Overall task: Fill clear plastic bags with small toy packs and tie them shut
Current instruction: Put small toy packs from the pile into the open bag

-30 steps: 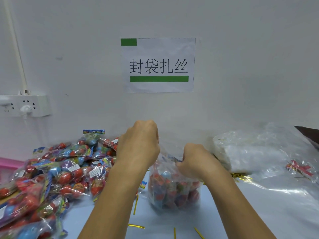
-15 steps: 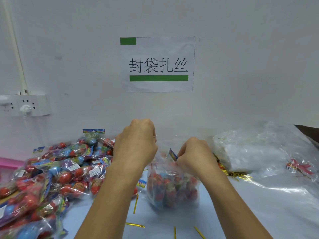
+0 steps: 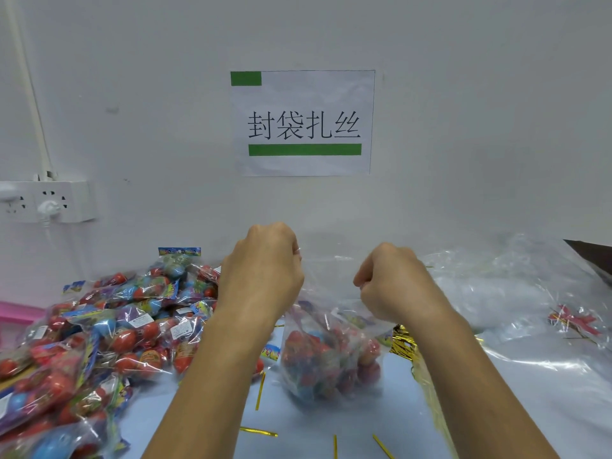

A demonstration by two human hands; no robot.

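Head view: both hands have lifted the bag's mouth and pulled it wider.
Left hand point(image 3: 261, 276) and right hand point(image 3: 394, 286) each pinch the top edge of the filled bag point(image 3: 331, 359), standing mid-table. Packing looks done; tying comes next. Thin crinkly film, glossy round toys; stiff gold ties point(image 3: 260, 385) nearby.

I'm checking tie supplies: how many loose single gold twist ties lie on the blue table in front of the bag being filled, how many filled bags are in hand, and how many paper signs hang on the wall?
Loose gold twist ties: 4
Filled clear bag gripped by left hand and right hand: 1
Paper sign: 1
Total: 6
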